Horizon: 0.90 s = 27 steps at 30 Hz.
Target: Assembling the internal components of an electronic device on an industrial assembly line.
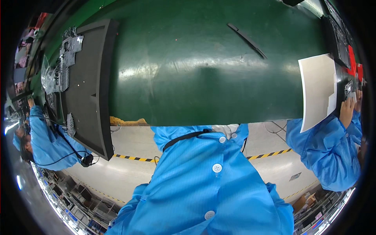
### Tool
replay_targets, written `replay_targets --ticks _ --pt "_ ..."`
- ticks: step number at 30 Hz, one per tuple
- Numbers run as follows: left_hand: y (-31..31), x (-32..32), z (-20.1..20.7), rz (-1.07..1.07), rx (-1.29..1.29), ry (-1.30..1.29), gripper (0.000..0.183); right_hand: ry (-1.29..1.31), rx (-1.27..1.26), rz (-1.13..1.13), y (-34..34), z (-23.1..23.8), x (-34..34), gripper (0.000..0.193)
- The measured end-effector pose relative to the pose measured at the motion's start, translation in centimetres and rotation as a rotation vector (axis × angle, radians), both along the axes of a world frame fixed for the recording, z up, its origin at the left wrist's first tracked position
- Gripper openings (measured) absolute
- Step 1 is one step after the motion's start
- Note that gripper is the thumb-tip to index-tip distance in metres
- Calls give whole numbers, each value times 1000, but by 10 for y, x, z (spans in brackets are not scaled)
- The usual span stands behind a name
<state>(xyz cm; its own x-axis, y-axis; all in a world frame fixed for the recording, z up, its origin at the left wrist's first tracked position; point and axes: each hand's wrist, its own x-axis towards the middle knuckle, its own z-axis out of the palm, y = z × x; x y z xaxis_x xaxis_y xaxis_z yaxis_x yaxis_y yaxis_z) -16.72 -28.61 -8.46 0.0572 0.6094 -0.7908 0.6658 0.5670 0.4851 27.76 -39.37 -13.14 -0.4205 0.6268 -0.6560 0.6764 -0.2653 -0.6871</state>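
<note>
Neither of my hands shows. My blue smock (211,188) with white buttons fills the lower middle, and its sleeves hang down at both sides of my body. On the green bench top (188,90) in front of me lies a slim black stick-like tool (246,40), slanting, with no hand near it. At the left stands a large black tray (103,86) with a raised rim. Grey metal-looking parts (70,51) and a clear plastic bag (48,77) lie along its far left side.
A pale board or sheet (318,90) lies at the bench's right edge. Beside it a co-worker's hand (346,111) touches small parts. Another co-worker in blue (55,145) sits at the left. Yellow-black tape (135,158) marks the floor. The bench's front edge is chipped.
</note>
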Motion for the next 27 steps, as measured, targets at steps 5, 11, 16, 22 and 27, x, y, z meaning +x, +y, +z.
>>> replay_targets --ticks 5,11,16,22,27 --pt "-5 -10 3 2 -30 1 42 -30 17 -5 -115 10 -36 34" --pt "33 5 -5 0 -63 -58 44 -127 39 -13 -86 -17 -27 33" --pt "44 2 -6 49 -84 -68 46 -167 65 31 95 -93 94 33" --pt "5 -24 -55 -52 -52 -39 44 -176 81 44 47 -108 55 32" --pt "2 -12 -74 -30 304 134 44 -190 115 56 123 -47 21 32"
